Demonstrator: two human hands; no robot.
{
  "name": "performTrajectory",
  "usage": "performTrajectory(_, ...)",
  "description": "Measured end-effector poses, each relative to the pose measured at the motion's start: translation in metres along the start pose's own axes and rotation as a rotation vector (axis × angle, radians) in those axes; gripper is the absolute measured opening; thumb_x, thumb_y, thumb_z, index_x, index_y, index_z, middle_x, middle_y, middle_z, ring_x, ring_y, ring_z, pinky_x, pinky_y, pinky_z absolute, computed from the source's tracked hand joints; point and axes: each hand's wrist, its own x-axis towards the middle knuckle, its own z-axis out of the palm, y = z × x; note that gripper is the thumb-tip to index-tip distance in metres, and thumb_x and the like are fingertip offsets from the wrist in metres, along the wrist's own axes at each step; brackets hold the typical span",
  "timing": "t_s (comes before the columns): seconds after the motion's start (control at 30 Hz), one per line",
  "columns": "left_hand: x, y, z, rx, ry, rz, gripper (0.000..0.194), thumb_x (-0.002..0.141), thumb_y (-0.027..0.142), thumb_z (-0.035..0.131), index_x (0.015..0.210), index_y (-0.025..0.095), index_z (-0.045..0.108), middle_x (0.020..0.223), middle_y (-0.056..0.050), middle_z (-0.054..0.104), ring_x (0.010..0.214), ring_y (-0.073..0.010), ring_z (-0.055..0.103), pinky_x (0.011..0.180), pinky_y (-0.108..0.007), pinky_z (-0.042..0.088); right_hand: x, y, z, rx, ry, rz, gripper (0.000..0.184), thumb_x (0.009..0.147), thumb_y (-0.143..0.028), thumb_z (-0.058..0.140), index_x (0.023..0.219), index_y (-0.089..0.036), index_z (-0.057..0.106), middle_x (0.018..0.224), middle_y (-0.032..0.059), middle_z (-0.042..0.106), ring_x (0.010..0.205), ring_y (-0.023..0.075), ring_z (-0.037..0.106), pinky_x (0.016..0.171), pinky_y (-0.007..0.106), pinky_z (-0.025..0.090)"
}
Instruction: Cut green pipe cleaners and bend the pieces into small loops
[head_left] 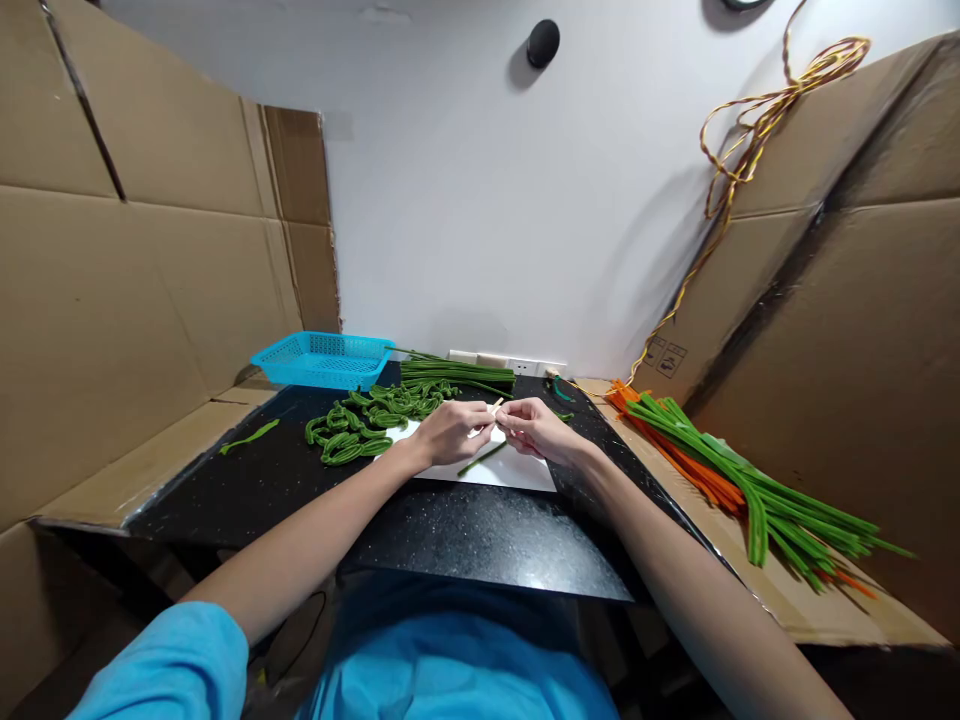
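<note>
Both my hands meet over a white sheet (pixel 517 472) on the black table (pixel 465 530). My left hand (pixel 450 432) is closed around a thin light wooden stick (pixel 495 406) whose tip pokes out above my fingers. My right hand (pixel 536 430) pinches the same spot, fingers closed. A green pipe cleaner (pixel 482 459) hangs from where the hands meet and slants down-left over the sheet. A pile of bent green pipe-cleaner pieces (pixel 367 420) lies just left of my left hand.
A blue plastic basket (pixel 322 358) stands at the back left. Straight green pipe cleaners (pixel 457 372) lie at the back. A bundle of green and orange pipe cleaners (pixel 742 480) rests on cardboard at right. Cardboard walls (pixel 112 300) flank both sides. One green piece (pixel 251 436) lies at far left.
</note>
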Motion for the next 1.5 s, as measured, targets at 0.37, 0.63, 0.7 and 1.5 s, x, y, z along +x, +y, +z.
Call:
performTrajectory(0.37,0.007,-0.023,0.004,-0.820,0.077,-0.440,0.022,0.077,0.031,0.063,0.063,0.013,0.064,0.049,0.002,0.048,0.038,-0.0077,0.040,0.040,-0.022,0.021,-0.001,0.002,0.006,-0.681,0.296,-0.533,0.028,0.097,-0.045,0.060,0.101,-0.020,0.072,0.092,0.0057,0.069,0.061,0.0119,0.057,0.056,0.025,0.047)
performTrajectory(0.63,0.008,-0.020,0.005,-1.055,0.050,-0.568,0.026,0.076,0.035,0.063,0.062,0.016,0.053,0.052,0.003,0.043,0.041,-0.0077,0.043,0.038,-0.021,0.019,0.000,0.004,0.010,-0.845,0.360,-0.606,0.025,0.102,-0.040,0.054,0.100,-0.021,0.071,0.089,0.0051,0.068,0.062,0.0133,0.057,0.060,0.027,0.048)
performTrajectory(0.7,0.009,-0.019,0.005,-1.077,0.042,-0.563,0.028,0.077,0.036,0.063,0.061,0.017,0.051,0.052,0.004,0.041,0.040,-0.0074,0.041,0.038,-0.021,0.018,0.000,0.004,0.012,-0.853,0.369,-0.603,0.024,0.102,-0.040,0.054,0.101,-0.022,0.069,0.090,0.0049,0.068,0.063,0.0133,0.057,0.060,0.027,0.047)
performTrajectory(1.5,0.006,-0.016,0.003,-1.093,-0.006,-0.492,0.026,0.078,0.034,0.076,0.079,0.010,0.066,0.060,0.004,0.046,0.043,-0.0026,0.035,0.040,-0.019,0.016,0.001,0.007,0.018,-0.759,0.348,-0.551,0.025,0.103,-0.042,0.048,0.092,-0.022,0.058,0.082,0.0035,0.062,0.064,0.0154,0.057,0.058,0.028,0.045)
